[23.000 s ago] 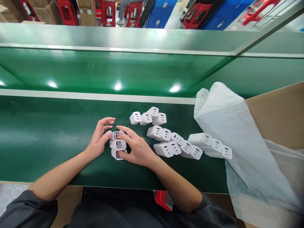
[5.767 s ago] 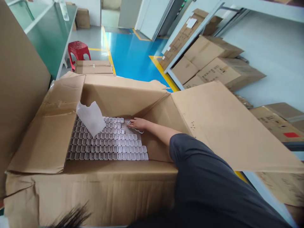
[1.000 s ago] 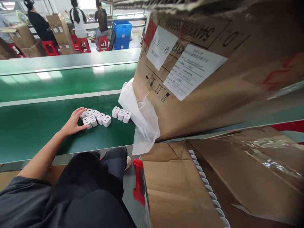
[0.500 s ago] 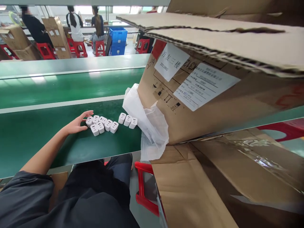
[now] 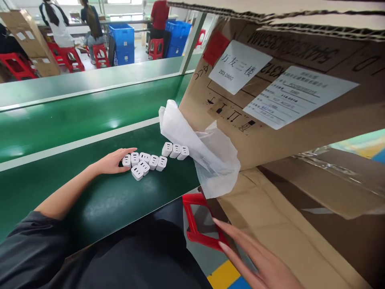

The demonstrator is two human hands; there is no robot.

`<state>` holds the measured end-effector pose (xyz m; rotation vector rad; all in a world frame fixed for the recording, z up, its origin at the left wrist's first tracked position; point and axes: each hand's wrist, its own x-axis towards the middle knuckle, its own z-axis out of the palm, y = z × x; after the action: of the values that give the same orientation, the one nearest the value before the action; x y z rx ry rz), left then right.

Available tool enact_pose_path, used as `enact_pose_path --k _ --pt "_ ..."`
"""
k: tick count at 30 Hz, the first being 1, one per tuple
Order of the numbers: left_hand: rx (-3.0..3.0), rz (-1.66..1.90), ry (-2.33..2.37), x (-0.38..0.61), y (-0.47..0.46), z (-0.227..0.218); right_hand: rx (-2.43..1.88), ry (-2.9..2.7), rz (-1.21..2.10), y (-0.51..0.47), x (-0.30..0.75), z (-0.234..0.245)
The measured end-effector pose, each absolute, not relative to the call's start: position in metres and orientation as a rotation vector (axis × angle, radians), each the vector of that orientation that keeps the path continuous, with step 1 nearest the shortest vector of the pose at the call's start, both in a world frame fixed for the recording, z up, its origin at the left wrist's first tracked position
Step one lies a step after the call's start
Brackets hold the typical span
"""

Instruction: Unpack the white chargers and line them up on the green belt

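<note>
Several white charger plugs (image 5: 153, 162) with slotted faces lie in a loose cluster on the dark green belt (image 5: 105, 212). My left hand (image 5: 116, 161) rests at the left end of this cluster, its fingers above and thumb below the end plugs, spread apart and not lifting any. Three more plugs (image 5: 176, 151) stand in a row to the right, against a crumpled white plastic liner (image 5: 216, 156). That liner hangs out of a large cardboard box (image 5: 258, 144). My right hand (image 5: 255, 257) is at the lower right, fingers parted with nothing between them, over the box's lower flap.
A red stool (image 5: 198, 239) stands below the belt's edge. The tilted box fills the right side, with open flaps (image 5: 279, 224) below. Across the belt, people sit or stand near blue crates (image 5: 120, 38) and stacked cartons (image 5: 30, 40).
My right hand has come into view at the lower right. The camera has turned rightward. My left hand remains at the plugs, its fingers now closer along them.
</note>
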<state>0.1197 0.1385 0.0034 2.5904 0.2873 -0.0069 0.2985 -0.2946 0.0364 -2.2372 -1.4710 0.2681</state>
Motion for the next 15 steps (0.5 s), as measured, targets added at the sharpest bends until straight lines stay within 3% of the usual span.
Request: enact_pose_path --k 8,15 --pt "2.730 0.111 0.169 0.139 0.133 -0.003 -2.059 -1.600 0.130 -0.120 0.298 0.012" --pt "2.703 0.197 0.304 0.144 0.127 -0.011 -1.947 -1.811 0.301 -0.057 0.323 0.007"
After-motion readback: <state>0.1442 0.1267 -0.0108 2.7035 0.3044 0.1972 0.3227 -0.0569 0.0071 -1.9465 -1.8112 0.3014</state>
